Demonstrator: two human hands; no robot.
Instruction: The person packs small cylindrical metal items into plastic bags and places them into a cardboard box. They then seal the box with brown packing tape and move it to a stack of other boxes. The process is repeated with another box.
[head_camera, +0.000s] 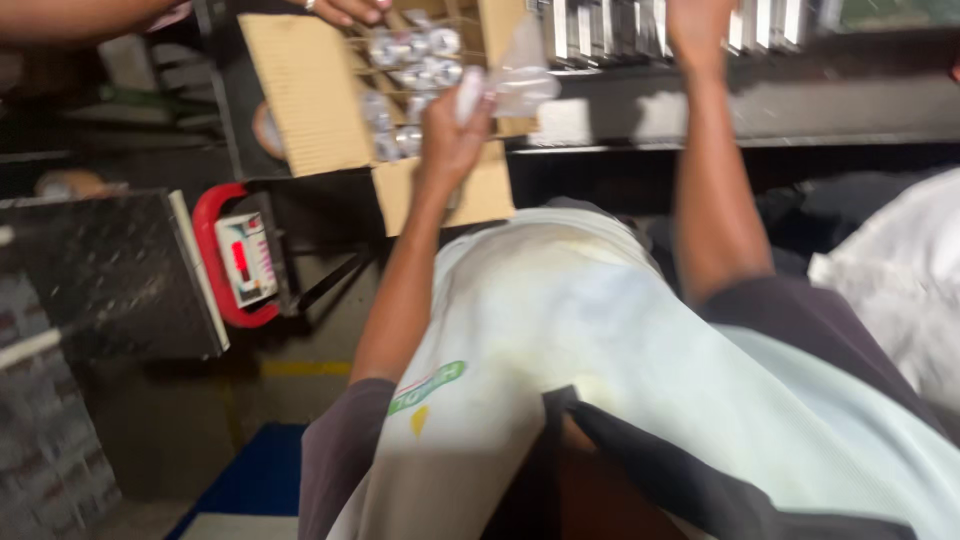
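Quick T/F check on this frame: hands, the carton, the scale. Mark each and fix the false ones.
1. The left hand grips a small whitish object with a clear plastic bag over the cardboard carton. True.
2. The carton is empty. False: it holds rows of small shiny wrapped items.
3. The right hand reaches up toward the metal rack at the top edge. True; what it grips cannot be told.
4. The weighing scale with the red frame sits right of the carton. False: it is lower left of it.
5. Another person's hand rests on the carton's far edge. True.
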